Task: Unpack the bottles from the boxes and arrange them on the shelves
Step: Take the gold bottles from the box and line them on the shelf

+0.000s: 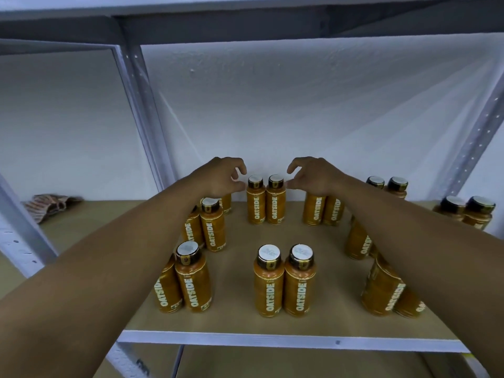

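Two bare forearms reach in from the front edge of the tan wooden shelf board [240, 296], which sits in a white perforated metal rack frame [144, 105] against a white wall. All over the board stand orange-brown plastic bottles [300, 282] with dark caps and white OATSIDE lettering, upright and set in touching pairs. The left hand [222, 177] and the right hand [312, 175] hover near the back edge, one on each side of the back centre pair [266, 204]. Each hand is released, with fingers and thumb loosely curved in a claw and grasping nothing. The thumb tips are just beside the two caps, and I cannot tell whether they touch them. The front centre pair [285, 285] stands near the front edge, well apart from the hands. The front left pair [191, 285] stands beside the left forearm, with the middle left pair [212, 230] behind it. Another pair under the left hand is mostly hidden. Under the right wrist stands the back right pair [317, 211], and two more pairs along the right side are partly covered by the right forearm. Two further pairs stand toward the back right corner. A striped folded cloth [51, 205] lies at the back of the neighbouring shelf on the left.
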`<state>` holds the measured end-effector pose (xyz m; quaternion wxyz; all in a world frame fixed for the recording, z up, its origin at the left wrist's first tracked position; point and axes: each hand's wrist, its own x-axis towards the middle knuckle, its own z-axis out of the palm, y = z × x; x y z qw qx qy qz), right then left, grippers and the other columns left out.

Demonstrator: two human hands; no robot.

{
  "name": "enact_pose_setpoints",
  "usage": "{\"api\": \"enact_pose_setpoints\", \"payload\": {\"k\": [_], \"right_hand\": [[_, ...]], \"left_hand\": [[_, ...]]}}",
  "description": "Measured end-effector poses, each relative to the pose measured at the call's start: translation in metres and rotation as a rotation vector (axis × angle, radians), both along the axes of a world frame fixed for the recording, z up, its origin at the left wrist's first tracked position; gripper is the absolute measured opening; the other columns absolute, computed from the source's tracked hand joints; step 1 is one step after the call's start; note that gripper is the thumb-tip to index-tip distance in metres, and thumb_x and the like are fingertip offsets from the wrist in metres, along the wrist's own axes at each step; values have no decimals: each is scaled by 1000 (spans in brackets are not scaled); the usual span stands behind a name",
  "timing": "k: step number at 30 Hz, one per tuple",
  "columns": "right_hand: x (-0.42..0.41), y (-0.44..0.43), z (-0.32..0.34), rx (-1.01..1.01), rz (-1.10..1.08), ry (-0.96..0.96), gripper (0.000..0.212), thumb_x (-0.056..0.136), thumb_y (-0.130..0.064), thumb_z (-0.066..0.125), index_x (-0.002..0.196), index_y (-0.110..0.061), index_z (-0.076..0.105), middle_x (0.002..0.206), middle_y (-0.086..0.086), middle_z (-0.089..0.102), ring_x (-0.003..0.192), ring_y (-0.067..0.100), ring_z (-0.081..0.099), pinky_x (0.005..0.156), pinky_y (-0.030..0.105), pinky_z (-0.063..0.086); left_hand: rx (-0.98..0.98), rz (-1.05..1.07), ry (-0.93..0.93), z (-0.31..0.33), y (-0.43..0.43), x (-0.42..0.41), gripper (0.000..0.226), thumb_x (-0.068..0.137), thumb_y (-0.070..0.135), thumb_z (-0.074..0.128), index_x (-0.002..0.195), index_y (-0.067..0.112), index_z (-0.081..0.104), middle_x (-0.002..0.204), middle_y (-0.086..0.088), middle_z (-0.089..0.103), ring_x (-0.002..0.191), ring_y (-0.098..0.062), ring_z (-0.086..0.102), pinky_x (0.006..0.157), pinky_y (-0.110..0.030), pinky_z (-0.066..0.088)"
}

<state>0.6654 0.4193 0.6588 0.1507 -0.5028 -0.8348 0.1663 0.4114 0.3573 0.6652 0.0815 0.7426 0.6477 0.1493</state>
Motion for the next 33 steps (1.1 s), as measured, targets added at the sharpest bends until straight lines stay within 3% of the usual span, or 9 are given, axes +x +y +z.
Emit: {"api": "enact_pose_setpoints", "payload": {"k": [6,10,15,21,26,30,33], "right_hand": [[-5,19,-17,-53,32,5,56,88,-45,75,135,-29,50,132,7,61,108,18,57,87,31,47],[-16,26,-26,-49,42,21,67,88,-40,76,145,-26,43,136,10,60,116,24,59,91,34,49],[-28,35,-40,-50,71,6,67,89,-36,75,145,-24,40,138,9,58,120,27,56,82,31,44],[-28,42,-46,-53,72,18,66,85,-30,78,138,-26,39,122,11,63,101,27,61,80,39,55],[-31,45,-53,-16,82,48,60,86,-26,76,133,-24,38,107,11,64,79,20,58,56,27,40],[-30,46,-55,1,78,42,56,89,-29,73,132,-25,37,101,7,60,71,13,53,55,27,38],[-31,45,-54,0,82,30,56,88,-27,74,131,-24,37,100,7,60,72,15,53,55,27,37]], "left_hand": [[-107,43,35,-16,26,14,63,91,41,72,145,32,41,143,-6,55,114,-24,58,92,-38,54],[-135,58,41,-27,39,24,75,91,33,74,152,32,31,145,-9,54,115,-27,59,84,-33,52],[-153,66,28,-39,50,30,72,92,33,73,150,30,32,139,-11,57,108,-27,59,77,-31,44],[-111,88,3,-48,56,34,69,92,26,74,146,27,33,130,-14,60,99,-26,59,73,-33,48],[-54,111,-40,-61,61,33,60,92,28,72,138,31,33,126,-12,62,96,-26,61,67,-32,47],[-33,118,-44,-65,62,33,57,93,29,71,135,34,33,121,-12,62,91,-24,61,61,-30,45],[-28,118,-23,-66,60,34,55,94,26,69,135,32,33,118,-11,63,88,-24,61,65,-33,52]]}}
